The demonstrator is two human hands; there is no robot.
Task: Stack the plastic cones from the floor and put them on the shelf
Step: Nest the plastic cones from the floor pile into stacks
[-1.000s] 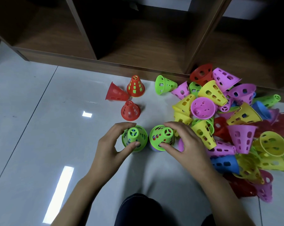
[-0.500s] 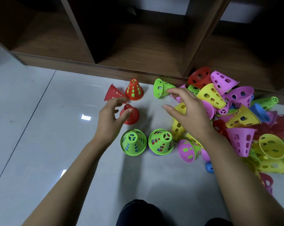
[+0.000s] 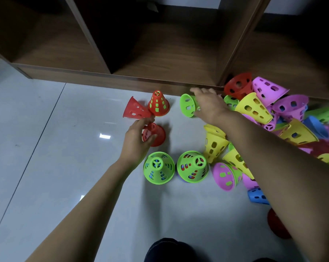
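Green stack (image 3: pixel 158 167) and its twin (image 3: pixel 193 166) released, standing on floor (image 3: pixel 46 148), none on shelf (image 3: pixel 159 59) yet. Left hand (image 3: pixel 137 138) moved up, curls round red cone (image 3: pixel 156 134); right hand (image 3: pixel 210 105) over tipped green cone (image 3: pixel 187 105), grip unclear. Next pieces for the stacks, I'd guess.

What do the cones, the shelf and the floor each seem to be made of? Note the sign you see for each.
Cones: moulded plastic, slightly shiny; bright even colours, thin walls with punched holes.
Shelf: wood or wood-look laminate, matt; brown grain streaks.
Floor: glazed tile, probably ceramic; sharp light reflections, straight joints.
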